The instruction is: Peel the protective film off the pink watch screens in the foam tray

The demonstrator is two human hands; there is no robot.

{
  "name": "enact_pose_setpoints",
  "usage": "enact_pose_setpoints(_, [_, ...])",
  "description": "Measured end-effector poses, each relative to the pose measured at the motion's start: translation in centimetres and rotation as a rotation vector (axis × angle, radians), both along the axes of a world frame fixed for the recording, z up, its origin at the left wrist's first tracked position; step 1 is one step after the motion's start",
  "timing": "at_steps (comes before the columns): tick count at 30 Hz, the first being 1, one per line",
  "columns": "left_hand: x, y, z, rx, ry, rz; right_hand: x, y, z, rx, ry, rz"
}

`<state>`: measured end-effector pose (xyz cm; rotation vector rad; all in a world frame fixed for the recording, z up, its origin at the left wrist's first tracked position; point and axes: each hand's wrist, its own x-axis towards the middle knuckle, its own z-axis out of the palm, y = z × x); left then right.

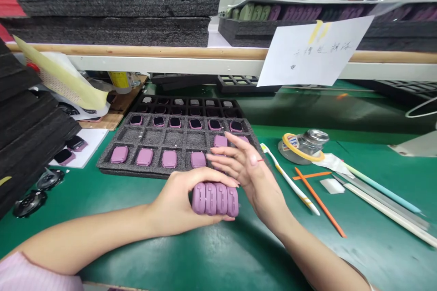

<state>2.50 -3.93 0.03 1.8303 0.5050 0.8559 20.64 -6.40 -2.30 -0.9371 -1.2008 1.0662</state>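
Note:
My left hand [180, 202] grips a row of several purple watch cases [215, 198] pressed side by side, held just above the green mat. My right hand [247, 170] hovers right beside them with fingers stretched out, its fingertips over the near right corner of a grey foam tray [153, 136]. That tray holds purple cases face down in its front row and cases with dark screens in its back row; the middle row's pockets are mostly bare.
A second black tray [191, 105] lies behind the foam one. Right of my hands lie a white toothbrush [290, 179], an orange stick [319, 200], a tape roll with a metal-capped jar [303, 145] and long rods. Black foam stacks [27, 132] rise at left; a shelf with a paper note [312, 52] spans the back.

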Motion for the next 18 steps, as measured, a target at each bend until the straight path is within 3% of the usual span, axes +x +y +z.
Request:
enact_pose_setpoints(8, [0.1, -0.1, -0.7, 0.127, -0.022, -0.005, 0.0, -0.9, 0.6, -0.221, -0.037, 0.310])
enact_pose_setpoints(14, [0.5, 0.4, -1.6, 0.275, -0.149, -0.043, -1.7, -1.6, 1.5, -0.294, -0.076, 0.230])
enact_pose_setpoints(18, [-0.1, -0.1, -2.1, 0.343, -0.029, 0.043, -2.0, -2.1, 1.3, -0.165, -0.151, 0.112])
